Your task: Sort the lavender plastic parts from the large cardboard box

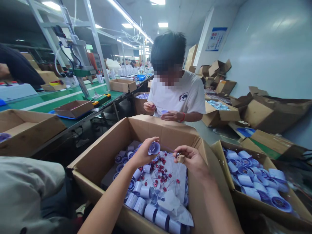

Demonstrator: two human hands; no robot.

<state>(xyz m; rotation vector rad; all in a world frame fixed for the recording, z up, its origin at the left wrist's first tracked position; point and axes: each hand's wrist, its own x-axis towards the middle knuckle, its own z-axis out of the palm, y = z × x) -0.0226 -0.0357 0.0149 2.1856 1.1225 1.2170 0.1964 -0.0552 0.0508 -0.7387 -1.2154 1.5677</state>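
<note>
Above a large open cardboard box, my left hand (144, 153) is closed on a lavender plastic cup-shaped housing (154, 148), its open mouth turned towards me. Over the box's right side, my right hand (191, 159) pinches a small dark part (178, 154); its exact kind is hard to make out. A beige patch shows at my right fingertips, possibly a finger cover. Below both hands, small red round parts with thin wires (162, 172) lie scattered on a white sheet (174, 167). More lavender housings (140, 205) fill the box's left and near sides.
The large cardboard box (97, 152) has tall walls around the work. Another box (263, 182) of housings stands on the right. A co-worker in a white shirt (175, 94) handles parts beyond the far wall. A green conveyor bench (44, 100) with a press machine (79, 61) runs along the left.
</note>
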